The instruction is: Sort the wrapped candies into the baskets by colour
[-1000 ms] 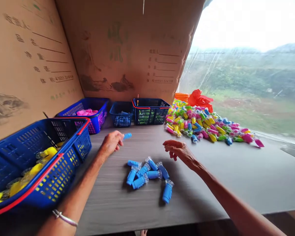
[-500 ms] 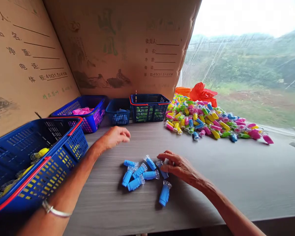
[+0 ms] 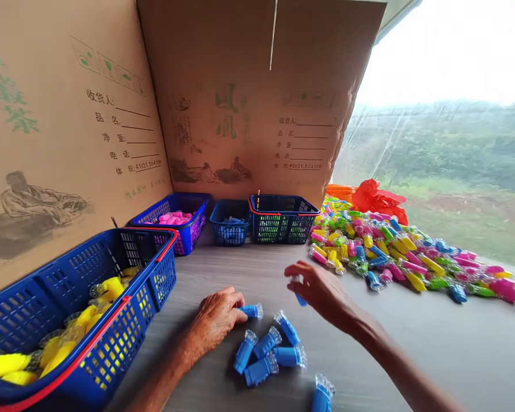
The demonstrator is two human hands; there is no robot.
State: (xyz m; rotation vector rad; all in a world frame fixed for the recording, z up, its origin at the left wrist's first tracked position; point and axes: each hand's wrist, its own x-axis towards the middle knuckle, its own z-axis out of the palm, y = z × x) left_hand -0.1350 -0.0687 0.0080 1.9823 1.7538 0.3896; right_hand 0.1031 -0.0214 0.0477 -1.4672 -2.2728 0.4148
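Note:
My left hand (image 3: 223, 312) is low over the table, its thumb and fingers closed on the end of a small blue flashlight-like piece (image 3: 253, 311) with a clear faceted head. My right hand (image 3: 315, 289) is raised above the table, pinching another blue flashlight (image 3: 301, 299) that hangs partly hidden under the fingers. Between and below the hands, several more blue flashlights (image 3: 261, 369) lie in a loose cluster. A single blue flashlight (image 3: 323, 395) lies apart, cut off at the bottom edge.
At left stands a large blue basket (image 3: 148, 303) with yellow pieces. Behind are a basket with pink pieces (image 3: 175, 218), a small basket with blue ones (image 3: 230, 233) and a red-handled basket (image 3: 284, 226). A multicoloured pile (image 3: 381, 246) lies right by the window. Cardboard (image 3: 249, 114) walls the back.
My left hand has come down onto a blue flashlight at the cluster's left. My right hand has lifted one off the table. The view has shifted left and up.

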